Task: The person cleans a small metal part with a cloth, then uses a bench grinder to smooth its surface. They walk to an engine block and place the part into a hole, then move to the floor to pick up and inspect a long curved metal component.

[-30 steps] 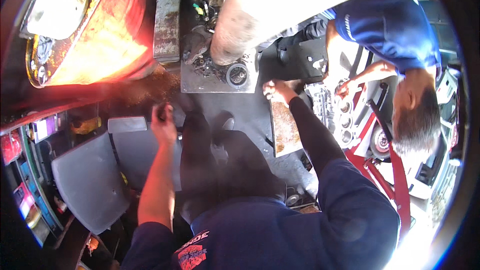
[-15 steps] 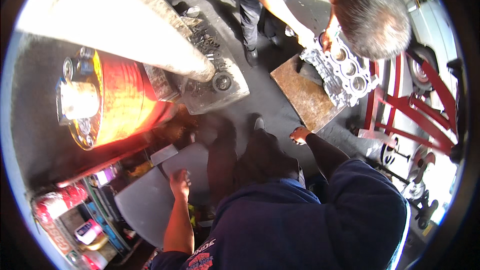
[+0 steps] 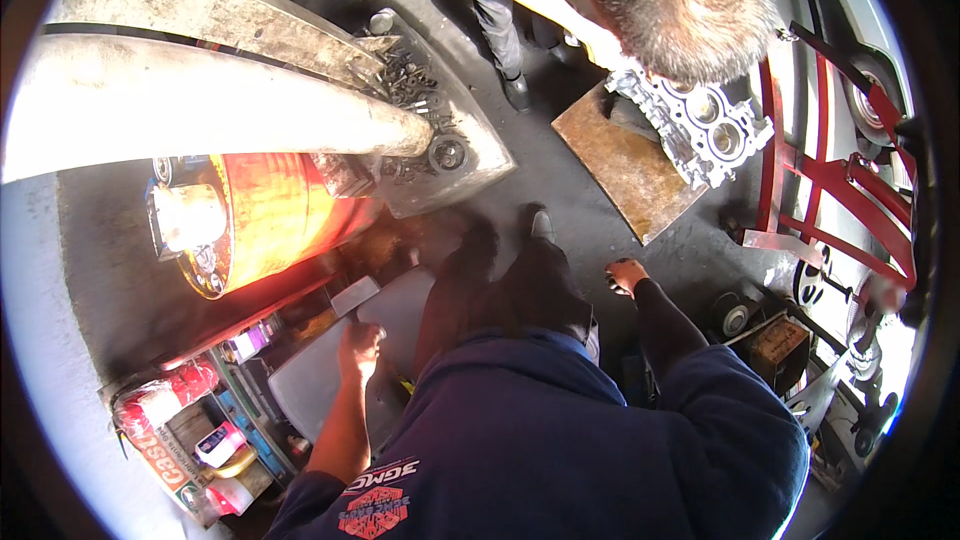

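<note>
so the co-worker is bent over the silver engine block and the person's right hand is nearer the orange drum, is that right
Not quite: in the head view, the left hand is nearer the orange drum, not the right hand. The co-worker is bent over the silver engine block.

The left hand is loosely curled at the end of a bare left forearm that angles forward. The right hand, also curled, is well apart and farther forward, on a dark-sleeved right forearm slanting inward.
</note>
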Available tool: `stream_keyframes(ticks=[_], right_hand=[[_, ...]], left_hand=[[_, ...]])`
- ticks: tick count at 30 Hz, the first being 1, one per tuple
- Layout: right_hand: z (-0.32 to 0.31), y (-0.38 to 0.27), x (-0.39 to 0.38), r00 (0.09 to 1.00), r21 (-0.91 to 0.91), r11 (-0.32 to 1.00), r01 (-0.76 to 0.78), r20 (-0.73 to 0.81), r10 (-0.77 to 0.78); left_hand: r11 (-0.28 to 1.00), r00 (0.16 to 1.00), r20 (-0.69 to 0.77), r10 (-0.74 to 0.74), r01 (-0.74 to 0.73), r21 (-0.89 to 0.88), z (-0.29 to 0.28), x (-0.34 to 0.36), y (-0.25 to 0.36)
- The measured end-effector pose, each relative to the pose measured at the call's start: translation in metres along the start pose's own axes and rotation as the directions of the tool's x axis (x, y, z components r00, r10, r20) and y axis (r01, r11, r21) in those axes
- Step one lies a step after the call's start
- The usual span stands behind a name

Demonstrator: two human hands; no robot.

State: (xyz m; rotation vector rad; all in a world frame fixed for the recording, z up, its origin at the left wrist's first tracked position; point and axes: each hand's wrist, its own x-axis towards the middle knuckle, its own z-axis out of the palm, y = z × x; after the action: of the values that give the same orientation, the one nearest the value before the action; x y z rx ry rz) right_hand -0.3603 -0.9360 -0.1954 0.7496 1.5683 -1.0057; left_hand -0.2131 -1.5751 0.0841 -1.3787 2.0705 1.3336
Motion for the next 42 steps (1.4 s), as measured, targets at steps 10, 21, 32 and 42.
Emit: stream_keyframes(ticks=[10,21,32,42], right_hand=[[0.025,-0.069,-0.014,0.998,0.173,0.984,-0.037,-0.043,0.045],[0.057,-0.127,-0.025,0.959,0.212,0.952,0.222,0.131,-0.253],[0.009,-0.065,-0.14,0.957,0.552,0.808,0.208,-0.285,-0.051],[0.156,0.153,-0.231,0.911,0.526,0.85,0.018,-0.359,0.203]], left_hand=[[0.999,0.998,-0.027,0.053,-0.052,0.016,-0.025,0.018,0.059],[0.998,0.997,-0.071,-0.03,0.026,-0.059,-0.06,0.026,0.048],[0.942,0.93,0.262,0.258,-0.303,0.145,-0.012,0.097,0.12],[0.784,0.868,0.436,0.238,-0.437,0.442,0.039,0.235,0.24]])
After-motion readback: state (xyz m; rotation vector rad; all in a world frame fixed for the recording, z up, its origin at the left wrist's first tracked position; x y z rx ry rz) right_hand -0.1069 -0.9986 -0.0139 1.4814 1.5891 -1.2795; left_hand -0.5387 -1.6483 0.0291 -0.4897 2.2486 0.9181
